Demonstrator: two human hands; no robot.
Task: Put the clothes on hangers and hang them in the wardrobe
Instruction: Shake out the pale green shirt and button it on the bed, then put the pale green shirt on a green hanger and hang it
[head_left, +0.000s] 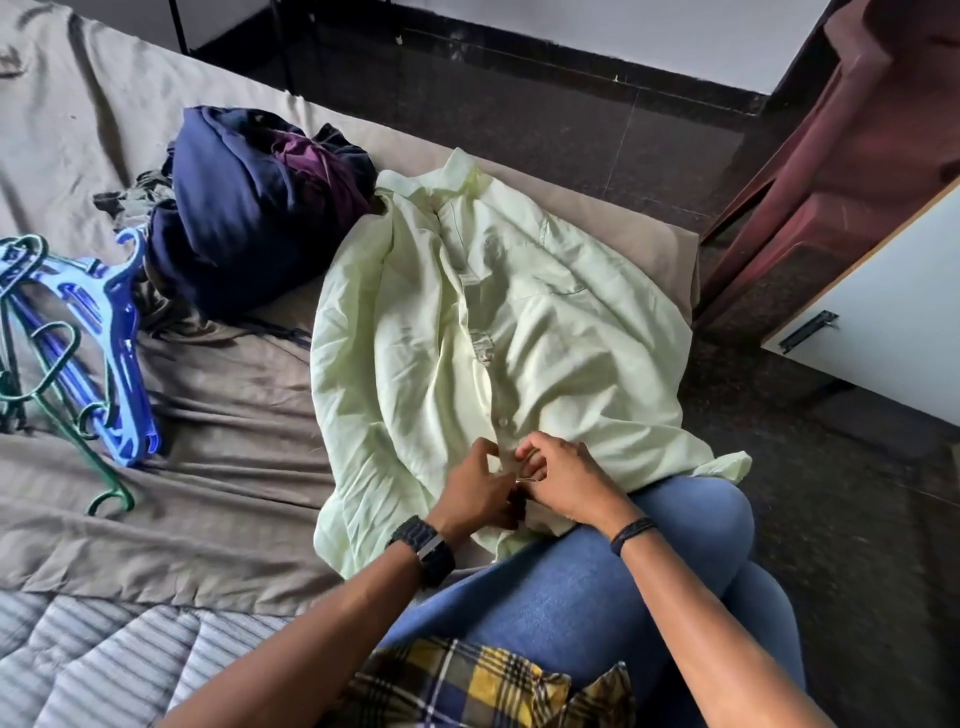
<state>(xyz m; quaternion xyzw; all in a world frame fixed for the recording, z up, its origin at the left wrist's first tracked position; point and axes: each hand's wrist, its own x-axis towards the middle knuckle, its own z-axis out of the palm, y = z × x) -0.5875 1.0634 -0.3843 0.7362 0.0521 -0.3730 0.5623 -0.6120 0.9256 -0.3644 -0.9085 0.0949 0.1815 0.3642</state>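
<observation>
Left hand (480, 488) and right hand (563, 480) both pinching the button placket low on the pale green shirt (467, 332), shirt spread flat on the bed (218, 415), dark clothes pile (249, 218) far left, blue and green hangers (98, 338) at left edge

Pale green shirt (498, 332); navy and purple clothes (254, 208) at ten o'clock; blue hangers (117, 332); taupe sheet (208, 441); blue jeans (597, 582).

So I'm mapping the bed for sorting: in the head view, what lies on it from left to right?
Hangers → dark clothes pile → pale green shirt, which both hands pinch at its front.
</observation>
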